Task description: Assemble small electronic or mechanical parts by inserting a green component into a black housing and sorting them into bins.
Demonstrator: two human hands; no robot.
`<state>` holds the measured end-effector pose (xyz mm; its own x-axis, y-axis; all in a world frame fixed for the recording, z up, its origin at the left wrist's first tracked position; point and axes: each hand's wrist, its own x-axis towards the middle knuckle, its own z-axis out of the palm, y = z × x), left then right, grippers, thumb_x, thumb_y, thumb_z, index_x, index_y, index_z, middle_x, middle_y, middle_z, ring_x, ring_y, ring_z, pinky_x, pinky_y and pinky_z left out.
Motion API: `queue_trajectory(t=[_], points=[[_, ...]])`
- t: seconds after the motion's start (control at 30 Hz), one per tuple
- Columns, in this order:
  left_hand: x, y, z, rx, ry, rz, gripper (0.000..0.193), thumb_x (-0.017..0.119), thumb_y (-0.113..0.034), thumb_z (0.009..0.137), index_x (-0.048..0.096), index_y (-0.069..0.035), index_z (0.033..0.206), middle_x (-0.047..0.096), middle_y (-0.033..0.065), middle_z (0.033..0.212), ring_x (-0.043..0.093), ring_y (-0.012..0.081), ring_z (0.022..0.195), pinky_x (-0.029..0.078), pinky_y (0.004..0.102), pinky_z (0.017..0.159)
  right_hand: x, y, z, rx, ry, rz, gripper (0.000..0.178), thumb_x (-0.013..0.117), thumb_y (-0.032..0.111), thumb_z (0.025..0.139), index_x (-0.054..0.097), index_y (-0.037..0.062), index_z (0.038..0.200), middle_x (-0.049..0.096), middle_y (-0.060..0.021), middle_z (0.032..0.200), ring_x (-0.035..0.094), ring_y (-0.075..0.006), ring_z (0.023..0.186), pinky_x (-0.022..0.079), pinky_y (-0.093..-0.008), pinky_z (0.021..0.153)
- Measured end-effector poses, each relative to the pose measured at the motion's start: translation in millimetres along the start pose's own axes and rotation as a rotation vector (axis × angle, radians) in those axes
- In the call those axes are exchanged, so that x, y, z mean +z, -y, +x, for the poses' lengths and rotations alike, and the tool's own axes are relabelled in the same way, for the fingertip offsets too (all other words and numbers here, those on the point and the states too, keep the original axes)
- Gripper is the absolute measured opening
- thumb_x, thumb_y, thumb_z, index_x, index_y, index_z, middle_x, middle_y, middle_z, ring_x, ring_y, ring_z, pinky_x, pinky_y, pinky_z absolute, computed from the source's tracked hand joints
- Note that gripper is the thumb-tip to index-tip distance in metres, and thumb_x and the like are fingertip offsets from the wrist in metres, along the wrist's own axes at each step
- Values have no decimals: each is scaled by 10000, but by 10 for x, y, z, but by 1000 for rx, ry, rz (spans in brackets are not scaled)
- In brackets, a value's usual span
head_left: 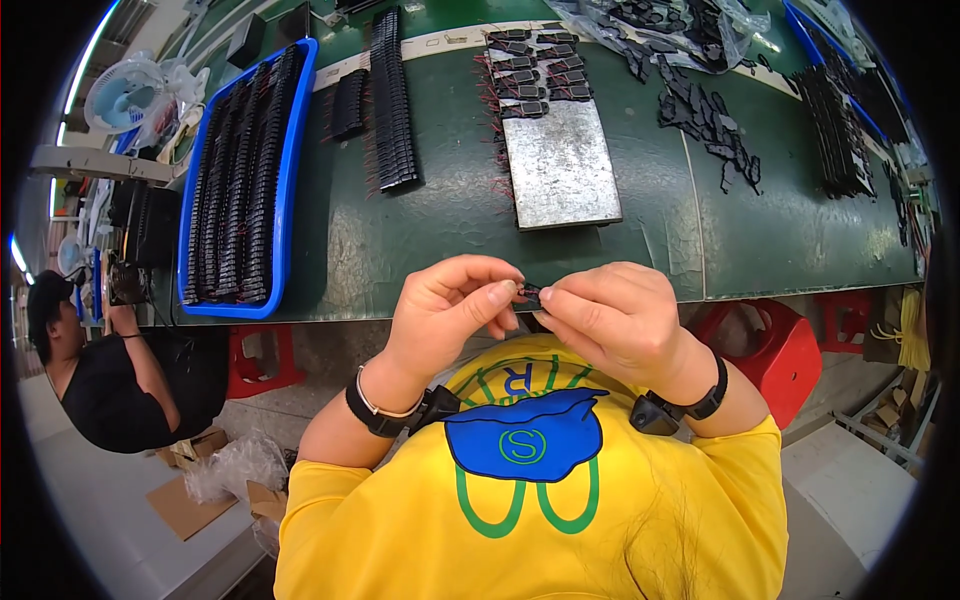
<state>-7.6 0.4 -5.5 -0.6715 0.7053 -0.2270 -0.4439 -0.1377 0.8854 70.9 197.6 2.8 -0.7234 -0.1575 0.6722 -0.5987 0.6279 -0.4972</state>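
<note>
Both my hands meet just in front of the table edge, pinching a small black plastic part [529, 291] between them. A bit of reddish wire seems to show at its left end. My left hand [447, 305] grips it between thumb and index finger. On the other side, the fingertips of my right hand [622, 312] close on its right end. Most of the part is covered by my fingers. Beyond my hands lies a silvery metal block [562, 165], with black parts [520, 76] bearing red wires set in two columns on its far half.
A blue tray [284, 190] of packed black parts stands at the left, beside long rows of them [392, 110]. Loose black pieces [705, 120] spill from a plastic bag [680, 35] at the far right. A red stool [775, 360] is right; a co-worker [130, 370] sits left.
</note>
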Motion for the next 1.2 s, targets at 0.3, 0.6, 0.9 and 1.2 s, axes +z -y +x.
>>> queue_trajectory(t=[0.3, 0.6, 0.9, 1.2], points=[[82, -51, -7, -39, -50, 307, 146, 598, -39, 887, 645, 36, 1004, 674, 101, 825, 640, 130, 656, 524, 230, 573, 22, -15, -39, -82, 19, -101, 252, 752, 16, 640, 640, 20, 866, 642, -79, 771, 614, -201, 605, 489, -285, 521], [0, -45, 20, -116, 14, 90, 130, 618, -81, 888, 660, 20, 960, 679, 82, 793, 609, 88, 633, 503, 212, 559, -4, -39, -41, -142, 21, -89, 212, 689, 61, 691, 644, 16, 894, 641, -93, 820, 628, -208, 649, 494, -286, 534], [-46, -55, 46, -208, 115, 15, 116, 603, -42, 881, 641, 56, 929, 679, 134, 794, 620, 130, 604, 507, 231, 540, -1, -110, -128, -127, -30, 3, 221, 685, 89, 710, 650, 17, 915, 645, -96, 878, 640, -225, 695, 501, -307, 570], [-148, 5, 61, -132, 102, -64, 106, 618, -21, 865, 644, 50, 940, 681, 164, 795, 636, 157, 585, 535, 254, 536, -786, -424, -248, 245, -120, -285, 190, 695, 26, 727, 660, 39, 913, 655, -114, 838, 637, -284, 735, 515, -354, 637]])
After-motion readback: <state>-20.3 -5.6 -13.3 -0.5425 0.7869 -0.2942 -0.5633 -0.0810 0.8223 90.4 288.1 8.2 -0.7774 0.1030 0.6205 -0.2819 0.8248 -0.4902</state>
